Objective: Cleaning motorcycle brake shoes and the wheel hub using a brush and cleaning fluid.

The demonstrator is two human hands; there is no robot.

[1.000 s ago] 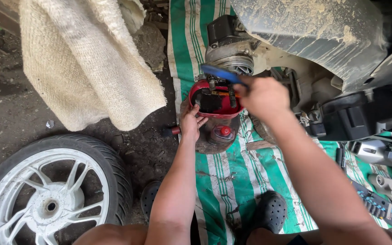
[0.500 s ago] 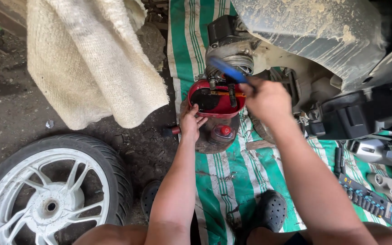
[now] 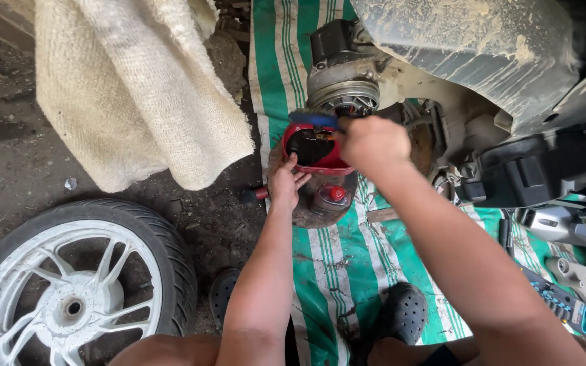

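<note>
My left hand (image 3: 286, 181) rests its fingers on the near rim of a red bowl-like container (image 3: 313, 150) that sits on a round rusty metal part (image 3: 320, 203). Over the bowl, my right hand (image 3: 373, 141) is closed around a blue-handled tool (image 3: 315, 120), perhaps a brush, whose end points left. Just beyond the bowl is the exposed round metal hub (image 3: 342, 95) of a scooter's engine. A small red cap (image 3: 334, 193) lies on the rusty part below the bowl.
A green and white striped sheet (image 3: 337, 264) covers the ground. A loose wheel with a white rim (image 3: 69, 291) lies at lower left. A cream sack cloth (image 3: 130, 88) hangs at upper left. The scooter's muddy fender (image 3: 469, 47), black sandals (image 3: 401, 313) and a socket rail (image 3: 557, 298) are nearby.
My right hand has shifted the blue-handled tool slightly left and down over the red bowl. My left hand stays on the bowl's rim.
</note>
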